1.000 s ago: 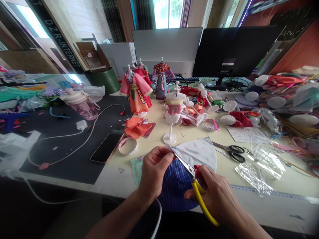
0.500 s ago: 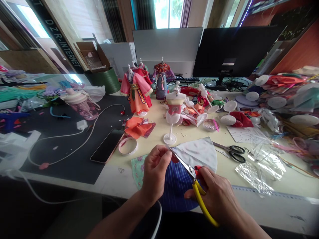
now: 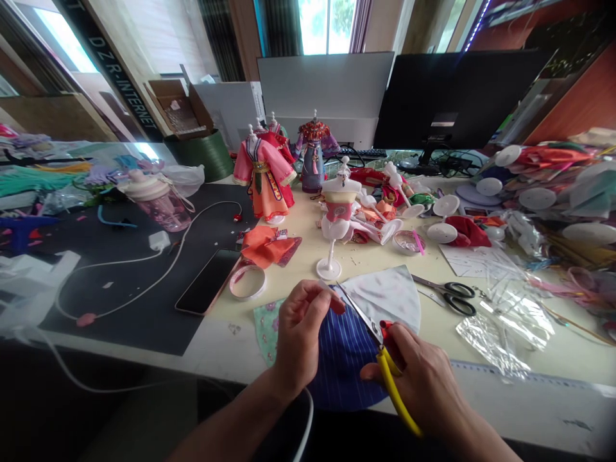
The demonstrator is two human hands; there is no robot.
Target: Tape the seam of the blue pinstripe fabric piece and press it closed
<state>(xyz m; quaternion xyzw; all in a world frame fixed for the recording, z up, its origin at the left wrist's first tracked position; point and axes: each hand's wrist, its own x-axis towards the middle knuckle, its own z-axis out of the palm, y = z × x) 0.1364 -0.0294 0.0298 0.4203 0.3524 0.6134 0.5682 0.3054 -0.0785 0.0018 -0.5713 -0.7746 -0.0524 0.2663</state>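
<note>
Metal blades above striped blue cloth

Over the curved blue cloth (image 3: 347, 346), the left hand (image 3: 303, 330) pinches its fingertips closed, contents too small to tell; the right hand (image 3: 418, 369) grips yellow-handled scissors (image 3: 397, 394). Beyond the cloth lies pale, creased fabric (image 3: 389, 292); right, some bare tabletop (image 3: 440, 337).

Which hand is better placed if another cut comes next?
Right, I'd say: the right hand grips the yellow-and-red-handled scissors, their blades pointing forward near the left hand's fingertips. The left holds no cutting tool.
</note>
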